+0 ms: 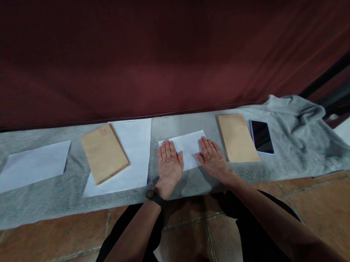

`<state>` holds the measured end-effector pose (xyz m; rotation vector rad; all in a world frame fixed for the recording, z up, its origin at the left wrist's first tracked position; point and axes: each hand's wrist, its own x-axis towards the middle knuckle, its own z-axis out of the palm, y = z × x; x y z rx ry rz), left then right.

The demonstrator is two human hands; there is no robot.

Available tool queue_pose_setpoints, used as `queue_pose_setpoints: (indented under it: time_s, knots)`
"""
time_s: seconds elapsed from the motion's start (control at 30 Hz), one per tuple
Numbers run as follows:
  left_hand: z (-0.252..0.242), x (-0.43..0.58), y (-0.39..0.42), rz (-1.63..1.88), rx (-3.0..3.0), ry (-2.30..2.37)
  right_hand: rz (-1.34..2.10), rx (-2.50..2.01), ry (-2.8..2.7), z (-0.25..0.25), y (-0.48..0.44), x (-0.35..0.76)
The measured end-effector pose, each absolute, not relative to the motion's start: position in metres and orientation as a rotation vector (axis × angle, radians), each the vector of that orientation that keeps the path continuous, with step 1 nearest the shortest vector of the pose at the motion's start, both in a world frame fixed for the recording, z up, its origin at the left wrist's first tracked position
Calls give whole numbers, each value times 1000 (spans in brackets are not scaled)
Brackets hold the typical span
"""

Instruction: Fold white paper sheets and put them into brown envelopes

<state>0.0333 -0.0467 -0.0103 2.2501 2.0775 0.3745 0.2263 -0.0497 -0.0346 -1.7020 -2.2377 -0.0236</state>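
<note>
My left hand (169, 163) lies flat, fingers stretched out, on the left part of a small folded white paper (186, 146) on the grey cloth-covered table (40, 201). My right hand (213, 157) rests flat with fingers together on the paper's right part. Neither hand holds anything. A black band sits on my left wrist. A brown envelope (237, 137) lies just right of my right hand. Another brown envelope (104, 153) lies to the left on a larger white sheet (132, 155).
A dark phone (261, 136) lies right of the near envelope. Another white sheet (31, 166) lies at the far left. The grey cloth bunches up at the right end (303, 124). A dark red curtain hangs behind. Brown floor tiles lie below.
</note>
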Motion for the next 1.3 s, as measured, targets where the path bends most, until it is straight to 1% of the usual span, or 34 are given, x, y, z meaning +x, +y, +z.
queue_pose_setpoints:
  time_s: [0.13,0.2,0.47,0.7,0.83,0.93,1.03,1.13,1.3]
  knots:
    - [-9,60,-45,324,2393,1757,-33,-1702,-2257,-35,-50,227]
    - [-9,69,-42,322,2421,1701,-35,-1706,-2262,-35,-50,227]
    - [-14,55,-16,290,2338,1922,-39,-1695,-2238,-36,-50,227]
    - [-13,41,-20,325,2304,2048,58,-1736,-2191,-27,-43,229]
    - [-12,44,-34,387,2370,1939,202,-1702,-2235,-16,-33,217]
    - [-14,49,-44,364,2445,1806,310,-1642,-2317,-11,-28,202]
    - [-17,50,-48,314,2464,1770,368,-1600,-2383,-11,-24,188]
    - [-16,46,-48,278,2463,1772,342,-1634,-2372,-15,-20,181]
    - [-12,35,-48,266,2428,1822,178,-1695,-2320,-23,-14,184]
